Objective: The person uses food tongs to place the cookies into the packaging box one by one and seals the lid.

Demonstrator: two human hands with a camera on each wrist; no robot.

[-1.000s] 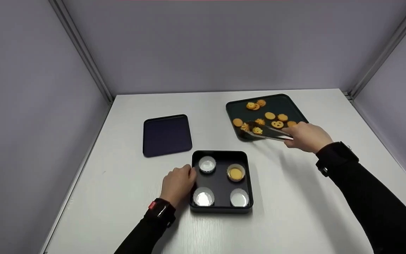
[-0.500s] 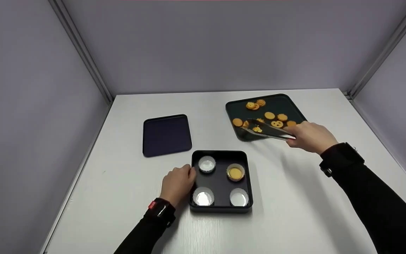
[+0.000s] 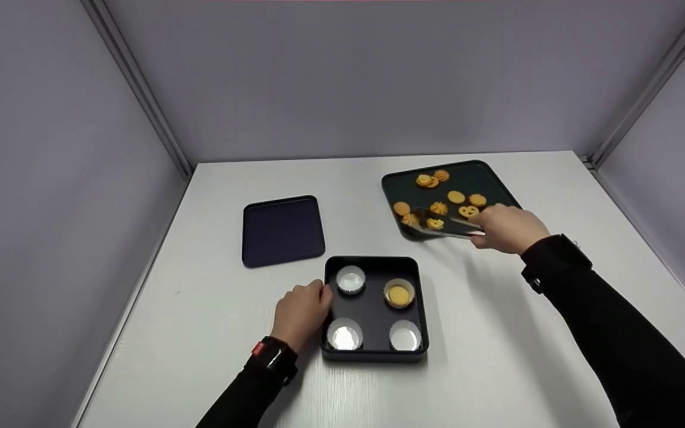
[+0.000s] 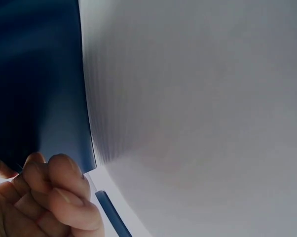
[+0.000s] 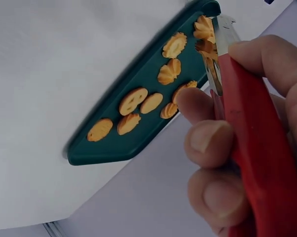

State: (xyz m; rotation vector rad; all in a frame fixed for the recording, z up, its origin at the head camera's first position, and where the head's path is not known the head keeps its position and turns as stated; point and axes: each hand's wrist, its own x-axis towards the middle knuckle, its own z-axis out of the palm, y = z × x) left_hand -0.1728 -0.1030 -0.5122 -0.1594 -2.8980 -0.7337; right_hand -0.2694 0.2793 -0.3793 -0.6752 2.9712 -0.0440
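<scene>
My left hand (image 3: 301,312) grips the left wall of a black square baking pan (image 3: 372,309), its fingers curled against the outside in the left wrist view. White paper cupcake liners stand inside the pan; a round cookie (image 3: 398,295) lies in the back right liner (image 3: 388,287). My right hand (image 3: 512,229) holds tongs (image 3: 449,234) with metal arms and red handles (image 5: 254,133). Their ends are spread at a piped swirl cookie (image 3: 409,220) near the front left corner of a dark green tray (image 3: 402,185). Whether they squeeze it, I cannot tell.
Several other cookies, round, pretzel-shaped and swirled, lie on the green tray, such as the pretzel cookie (image 3: 468,211). A dark purple tray (image 3: 283,230) lies at the back left of the white table (image 3: 211,333). Grey walls (image 3: 342,77) enclose the table.
My right hand drew slightly back to the right, then moved left with the tongs toward the tray's front left corner. The swirl cookie there has shifted slightly left and nearer. My left hand stays put.
</scene>
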